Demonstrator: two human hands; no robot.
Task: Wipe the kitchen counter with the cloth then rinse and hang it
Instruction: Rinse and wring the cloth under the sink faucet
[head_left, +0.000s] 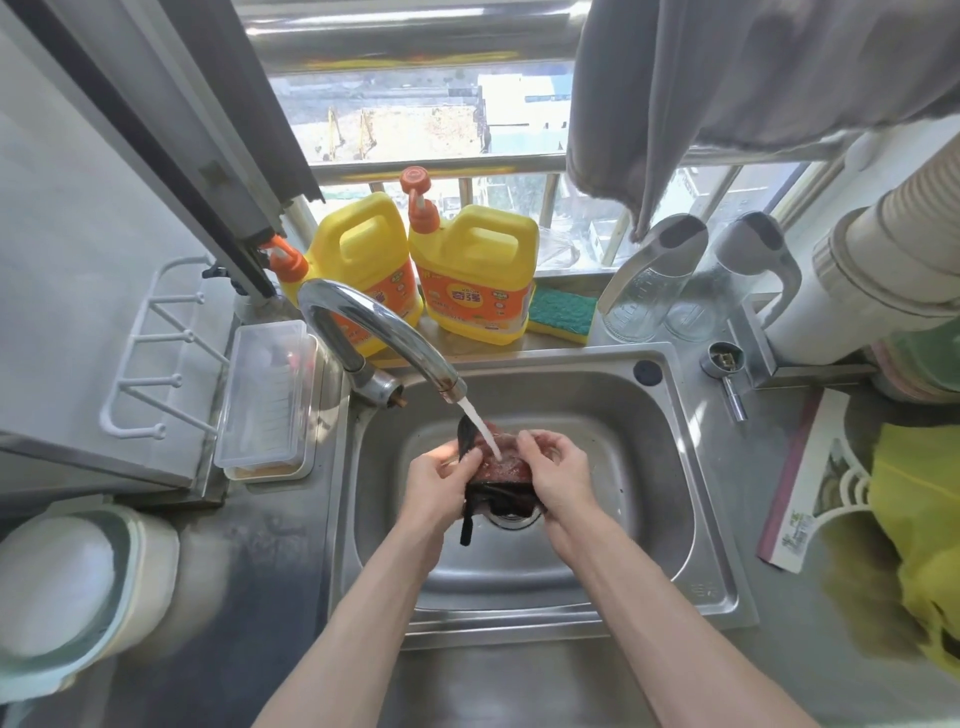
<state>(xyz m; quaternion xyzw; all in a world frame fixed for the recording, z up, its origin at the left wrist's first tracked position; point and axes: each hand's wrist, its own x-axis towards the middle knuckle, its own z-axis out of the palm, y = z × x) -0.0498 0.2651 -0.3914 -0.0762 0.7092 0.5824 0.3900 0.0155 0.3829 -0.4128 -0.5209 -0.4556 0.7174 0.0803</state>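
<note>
Steel sink (649, 519): dark cloth (501, 491) below tap (374, 322), bunched, loose strip hanging straight down; left hand (441, 480) and right hand (558, 478) grip its sides.

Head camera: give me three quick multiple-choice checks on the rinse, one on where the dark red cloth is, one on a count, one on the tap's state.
1. Where is the dark red cloth?
A. Flat on the counter.
B. Over the sink, held by both hands.
C. On the white hook rack.

2. How many yellow bottles stand on the window sill?
A. One.
B. Two.
C. Four.

3. What is the tap doing?
A. Shut off.
B. Running onto the cloth.
C. Running into a cup.

Answers:
1 B: the left hand and right hand grip it over the basin.
2 B: two pump-top bottles stand side by side.
3 B: a stream of water lands on the cloth.
</note>
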